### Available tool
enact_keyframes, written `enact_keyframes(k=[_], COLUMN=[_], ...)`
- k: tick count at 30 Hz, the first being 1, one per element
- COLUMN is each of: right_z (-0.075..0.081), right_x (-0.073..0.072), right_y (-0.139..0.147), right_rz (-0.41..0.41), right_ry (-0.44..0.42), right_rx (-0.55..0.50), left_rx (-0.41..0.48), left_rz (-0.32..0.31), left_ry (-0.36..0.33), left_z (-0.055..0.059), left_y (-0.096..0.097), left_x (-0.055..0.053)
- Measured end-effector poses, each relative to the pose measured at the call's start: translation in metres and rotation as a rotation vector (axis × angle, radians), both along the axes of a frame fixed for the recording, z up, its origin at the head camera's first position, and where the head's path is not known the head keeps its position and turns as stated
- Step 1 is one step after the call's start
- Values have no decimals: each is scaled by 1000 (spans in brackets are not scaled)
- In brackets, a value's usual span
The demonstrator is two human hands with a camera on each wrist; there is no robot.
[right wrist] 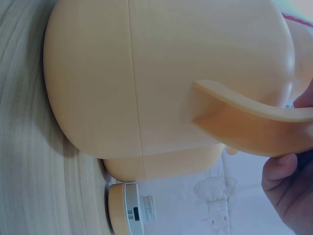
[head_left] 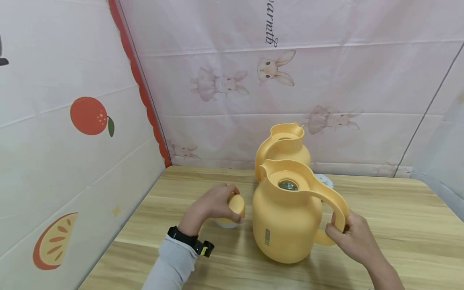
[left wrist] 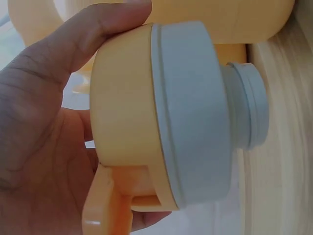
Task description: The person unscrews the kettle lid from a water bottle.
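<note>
My left hand [head_left: 217, 203] grips a yellow-and-white jug lid [left wrist: 129, 98] by its yellow top, just left of the front jug. The lid's white underside and narrower plug face the table in the left wrist view. My right hand [head_left: 353, 237] holds the handle [right wrist: 254, 122] of a yellow thermos jug [head_left: 286, 225], its fingers curled round the lower part. The jug's mouth [head_left: 288, 185] is uncovered and shows a shiny inside. Its spout points left, toward the far side.
A second yellow jug [head_left: 286, 149], also without a lid, stands behind the first near the back wall. Another lid [right wrist: 126, 210] sits plug-up on the wooden table [head_left: 391, 225], with a small dark panel on its side. Printed cloth walls [head_left: 217, 133] enclose the back and left.
</note>
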State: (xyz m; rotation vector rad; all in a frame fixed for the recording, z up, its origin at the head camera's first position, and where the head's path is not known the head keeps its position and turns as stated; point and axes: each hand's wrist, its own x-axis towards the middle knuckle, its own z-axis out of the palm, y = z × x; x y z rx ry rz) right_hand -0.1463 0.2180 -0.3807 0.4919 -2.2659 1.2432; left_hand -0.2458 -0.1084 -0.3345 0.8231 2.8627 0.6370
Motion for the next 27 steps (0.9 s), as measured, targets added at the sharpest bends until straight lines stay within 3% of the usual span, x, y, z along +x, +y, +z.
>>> enact_keyframes(k=[11, 21, 27], right_z=[0, -2, -3], right_x=[0, -1, -2], right_y=[2, 3, 3], right_rz=[-3, 7, 14], right_ry=[18, 13, 5], right_rx=[12, 7, -4], left_rx=[-57, -85, -48], left_rz=[9, 30, 71], left_ry=[-25, 68, 13], left_z=[-15, -22, -21], left_y=[4, 1, -9], left_x=[-2, -2, 3])
